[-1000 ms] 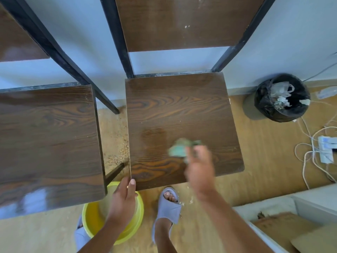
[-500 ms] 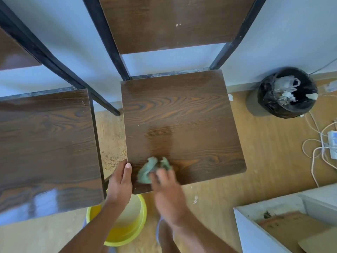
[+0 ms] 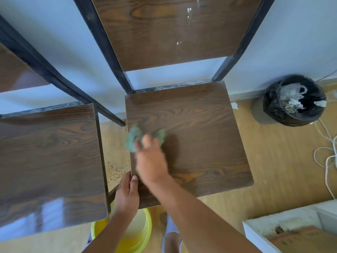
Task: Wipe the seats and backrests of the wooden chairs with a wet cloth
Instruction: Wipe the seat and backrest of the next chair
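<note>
Pale blue-white wall (image 3: 60,57) at top, light wood-look floor (image 3: 273,170) below it. Black-lined bin (image 3: 293,101) stands against the wall; white cables (image 3: 328,152) lie just right of the bin, white cabinet corner (image 3: 291,229) well below it. Bright daylight.

Both forearms bare, no sleeves in view. Left hand (image 3: 127,194) and right hand (image 3: 152,161) bare, no gloves, rings or watch. Right one motion-blurred. Pale slipper (image 3: 171,228) on one foot.
</note>
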